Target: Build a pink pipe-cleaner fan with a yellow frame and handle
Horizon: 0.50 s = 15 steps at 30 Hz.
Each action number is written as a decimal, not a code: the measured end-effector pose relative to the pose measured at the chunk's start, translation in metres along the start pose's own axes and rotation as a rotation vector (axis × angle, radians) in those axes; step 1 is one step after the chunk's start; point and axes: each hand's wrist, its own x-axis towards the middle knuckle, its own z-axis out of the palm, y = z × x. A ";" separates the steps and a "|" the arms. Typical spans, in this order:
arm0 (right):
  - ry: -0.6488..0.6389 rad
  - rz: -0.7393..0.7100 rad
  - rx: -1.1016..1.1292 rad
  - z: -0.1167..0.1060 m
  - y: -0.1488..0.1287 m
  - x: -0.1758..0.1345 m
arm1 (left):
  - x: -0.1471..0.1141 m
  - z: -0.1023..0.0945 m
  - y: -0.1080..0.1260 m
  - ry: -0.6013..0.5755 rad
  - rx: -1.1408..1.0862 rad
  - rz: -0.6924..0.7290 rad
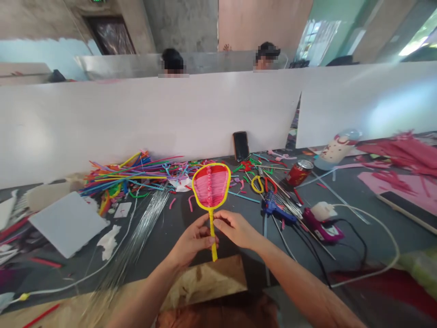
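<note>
1. The fan point(210, 187) is held up over the middle of the worktop point(249, 216), head up, its yellow handle point(214, 250) pointing down and slightly tilted.
2. Its head has a yellow rim around pink and red strands, with a row of beads down the middle.
3. The left hand point(195, 239) has its grip closed on the lower handle, thumb laid across the front; the handle's tip sticks out below.
4. The right hand point(236, 227) has a narrow grip on the upper handle, thumb and fingertips pinching just under the head.
5. Left of the fan lies a bundle of coloured stems point(150, 173), with a sheaf of thin wires point(146, 230) nearer the person.
6. Further left, a white board point(69, 223) lies beside scraps.
7. Behind the fan, a phone point(241, 146) leans against the white partition point(136, 114).
8. To the right lie scissors point(257, 185) and a blue glue gun point(280, 212), then a red can point(299, 173), a bottle point(337, 149) and a purple power strip point(322, 230) with plugs in it.
9. Two people sit beyond the partition, only their heads showing.
</note>
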 end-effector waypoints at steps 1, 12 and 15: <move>-0.004 -0.004 -0.012 -0.002 0.000 0.000 | -0.001 -0.001 0.001 0.004 -0.009 -0.014; 0.419 0.143 -0.152 -0.043 0.027 -0.090 | 0.000 -0.030 0.009 0.128 0.042 0.085; 0.645 0.206 -0.355 -0.052 0.043 -0.122 | 0.002 -0.035 0.004 0.176 0.000 0.090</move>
